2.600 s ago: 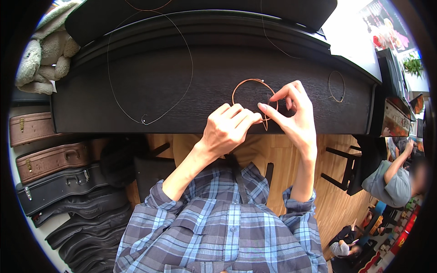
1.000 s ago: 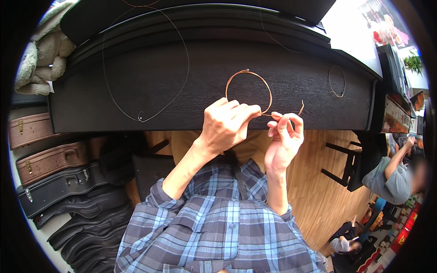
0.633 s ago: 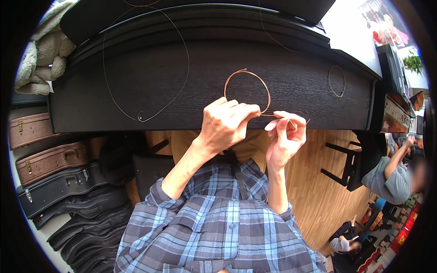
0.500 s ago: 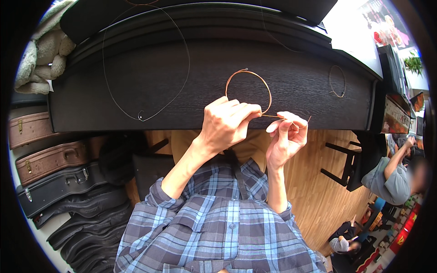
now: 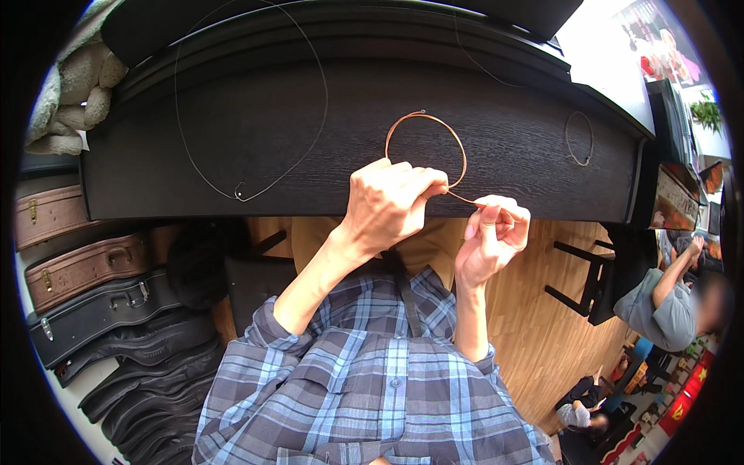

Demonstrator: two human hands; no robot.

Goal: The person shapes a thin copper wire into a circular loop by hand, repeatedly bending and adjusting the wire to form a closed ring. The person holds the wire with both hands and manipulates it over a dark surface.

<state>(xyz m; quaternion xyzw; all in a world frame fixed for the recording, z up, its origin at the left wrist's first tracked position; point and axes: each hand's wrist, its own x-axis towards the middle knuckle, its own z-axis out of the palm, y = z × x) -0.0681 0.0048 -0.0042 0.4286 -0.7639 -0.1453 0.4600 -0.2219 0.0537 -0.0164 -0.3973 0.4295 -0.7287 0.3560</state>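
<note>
A copper-coloured guitar string (image 5: 464,152) is bent into a round loop over the black tabletop, a small ball end showing at its top. My left hand (image 5: 391,203) is closed round the loop's lower left part, thumb and forefinger pinched where the tail leaves it. That tail runs a short way right to my right hand (image 5: 496,239), whose thumb and forefinger pinch it. The rest of the tail is hidden by my right fingers. Left of my hands lies a large loop of thin silvery string (image 5: 326,108). A smaller coiled string (image 5: 591,138) rests at the right.
The black tabletop (image 5: 232,101) ends just below my hands. Brown and black instrument cases (image 5: 85,271) line the left side, below a plush toy (image 5: 85,77). A black stool (image 5: 593,279) stands right on the wooden floor (image 5: 535,325). Another person (image 5: 659,306) sits far right.
My right hand has shifted slightly right and down along the tail; the free end that stuck up past its fingers no longer shows. My left hand keeps its grip on the loop.
</note>
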